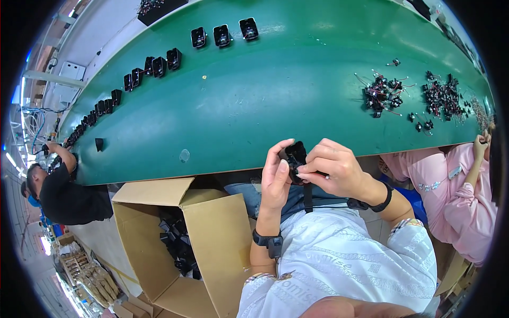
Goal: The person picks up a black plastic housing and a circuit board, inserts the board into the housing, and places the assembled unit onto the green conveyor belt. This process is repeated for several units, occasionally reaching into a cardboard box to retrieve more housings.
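Observation:
Just in front of the green table's near edge, my left hand is closed round a small black plastic housing, its open side facing up. Fingers of my right hand pinch at the housing's lower right side; whatever small part they may hold is hidden behind the fingertips. Similar black housings stand in a long row along the table's far side and down to the left. To the right on the table lies a pile of small black parts with red and white wires.
An open cardboard box with several black housings inside stands at my left. Another heap of black parts lies further right. A person in pink sits at the right; one in black works at the far left end of the green table.

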`<state>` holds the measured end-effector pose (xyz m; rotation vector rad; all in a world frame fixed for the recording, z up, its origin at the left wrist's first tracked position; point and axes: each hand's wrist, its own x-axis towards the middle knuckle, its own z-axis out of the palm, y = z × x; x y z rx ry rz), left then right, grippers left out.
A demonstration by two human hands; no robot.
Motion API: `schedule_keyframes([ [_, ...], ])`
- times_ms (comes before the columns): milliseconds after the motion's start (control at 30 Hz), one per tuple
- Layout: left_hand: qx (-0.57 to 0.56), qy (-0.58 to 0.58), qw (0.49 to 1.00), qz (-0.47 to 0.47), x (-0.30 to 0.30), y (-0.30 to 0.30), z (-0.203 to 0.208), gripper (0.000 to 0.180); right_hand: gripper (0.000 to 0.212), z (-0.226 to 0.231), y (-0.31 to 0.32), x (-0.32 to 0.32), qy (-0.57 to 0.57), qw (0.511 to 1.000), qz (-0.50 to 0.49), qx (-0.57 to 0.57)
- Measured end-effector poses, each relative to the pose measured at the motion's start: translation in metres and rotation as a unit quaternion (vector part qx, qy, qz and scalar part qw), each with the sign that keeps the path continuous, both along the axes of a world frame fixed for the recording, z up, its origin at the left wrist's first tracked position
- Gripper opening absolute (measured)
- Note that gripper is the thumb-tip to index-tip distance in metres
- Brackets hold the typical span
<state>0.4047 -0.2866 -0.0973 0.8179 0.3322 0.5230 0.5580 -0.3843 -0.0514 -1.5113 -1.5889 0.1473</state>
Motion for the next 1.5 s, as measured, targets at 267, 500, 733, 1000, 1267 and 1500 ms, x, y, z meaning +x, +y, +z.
schedule_keyframes([
  [267,-0.025,-0.034,0.998,0.035,0.007,-0.003,-0.004,0.049,0.02,-0.013,-0.003,-0.012,0.104,0.991,-0.072,-0.039],
  [500,-0.025,-0.062,0.998,0.021,0.006,-0.002,0.0,0.051,0.029,0.001,0.001,-0.004,0.024,0.998,-0.044,-0.035],
  [733,0.15,0.01,0.987,0.055,0.001,-0.004,-0.008,0.048,0.019,0.016,0.003,-0.002,-0.011,0.996,-0.028,-0.079],
  [1000,0.062,-0.053,0.996,0.044,-0.002,-0.007,-0.011,0.058,0.019,0.012,-0.005,-0.013,0.079,0.996,-0.014,-0.042],
  [1267,0.018,-0.061,0.997,0.036,-0.006,-0.008,-0.019,0.061,0.016,0.001,-0.014,-0.036,0.181,0.978,-0.103,-0.009],
  [1500,-0.01,-0.077,0.996,0.047,-0.001,-0.009,-0.01,0.063,0.014,0.001,-0.008,-0.034,0.151,0.984,-0.099,0.0],
])
